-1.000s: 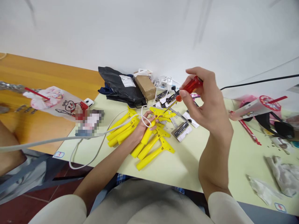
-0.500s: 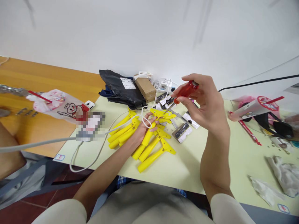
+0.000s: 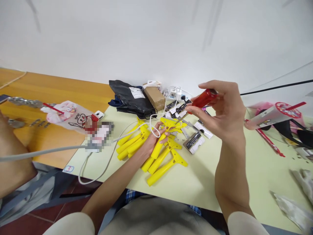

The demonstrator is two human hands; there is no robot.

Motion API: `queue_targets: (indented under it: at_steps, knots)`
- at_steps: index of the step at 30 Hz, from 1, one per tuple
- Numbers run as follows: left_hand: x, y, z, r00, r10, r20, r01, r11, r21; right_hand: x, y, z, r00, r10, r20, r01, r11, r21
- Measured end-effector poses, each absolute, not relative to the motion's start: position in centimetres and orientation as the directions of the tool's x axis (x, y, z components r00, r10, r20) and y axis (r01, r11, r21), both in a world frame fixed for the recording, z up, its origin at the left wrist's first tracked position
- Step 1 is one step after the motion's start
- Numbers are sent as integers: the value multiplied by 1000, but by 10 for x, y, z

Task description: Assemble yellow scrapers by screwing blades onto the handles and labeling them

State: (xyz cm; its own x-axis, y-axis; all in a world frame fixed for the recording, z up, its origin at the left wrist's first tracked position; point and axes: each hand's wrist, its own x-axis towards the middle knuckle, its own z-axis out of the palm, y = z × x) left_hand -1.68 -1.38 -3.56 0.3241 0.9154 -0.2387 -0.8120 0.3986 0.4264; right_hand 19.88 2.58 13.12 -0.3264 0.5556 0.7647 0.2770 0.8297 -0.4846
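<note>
Yellow plastic scrapers, at least six, lie overlapping on a pale surface, so an exact count is hidden. One more yellow scraper, its head slightly raised, is at the middle, above the others, its upper handle gripped in the person's left hand. The right hand is closed around the red handle of one screwdriver, its shaft angled down to that scraper's head; whether the tip touches cannot be told.

Behind are at least four small black-and-white cartons, one brown cardboard box and one black plastic parcel with a white label; their contents cannot be seen. Two cups, one at left and one at right, each hold one red straw; any drink inside cannot be made out.
</note>
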Motion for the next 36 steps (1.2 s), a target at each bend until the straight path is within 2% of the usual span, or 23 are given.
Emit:
queue_targets:
  at_steps: [2, 7, 9, 12, 14, 18, 22, 24, 28, 30, 34, 36]
  knots:
    - [-17, -14, -34, 324, 914, -244, -814, 400, 420, 199, 23, 134, -329, 557, 763, 301, 827, -474]
    - [-21, -13, -35, 334, 907, -257, -831, 412, 374, 201, 17, 141, -434, 612, 661, 235, 785, -573]
    - [-22, -12, -36, 340, 907, -250, -840, 412, 354, 201, 19, 139, -393, 580, 713, 222, 813, -539]
    - [-24, -12, -36, 344, 910, -233, -841, 409, 355, 201, 23, 136, -307, 530, 790, 290, 843, -453]
    - [-24, -12, -36, 336, 913, -230, -845, 400, 355, 199, 23, 136, -313, 560, 767, 321, 823, -469]
    - [-23, -11, -36, 329, 912, -247, -848, 400, 349, 198, 21, 138, -404, 595, 694, 248, 802, -543]
    - [-25, -10, -37, 329, 917, -226, -848, 392, 358, 200, 24, 135, -304, 537, 787, 319, 836, -447]
    - [-26, -11, -37, 324, 922, -214, -848, 383, 366, 200, 25, 136, -294, 544, 786, 366, 824, -433]
    - [-29, -10, -42, 310, 926, -218, -848, 372, 377, 200, 18, 141, -429, 594, 680, 257, 802, -539]
    - [-30, -9, -44, 302, 928, -219, -848, 366, 383, 200, 15, 142, -427, 601, 675, 237, 795, -558]
    - [-30, -9, -45, 304, 927, -221, -840, 370, 396, 198, 14, 141, -290, 592, 752, 384, 792, -475]
    - [-29, -10, -44, 296, 926, -235, -834, 370, 410, 199, 15, 141, -345, 608, 715, 378, 787, -487]
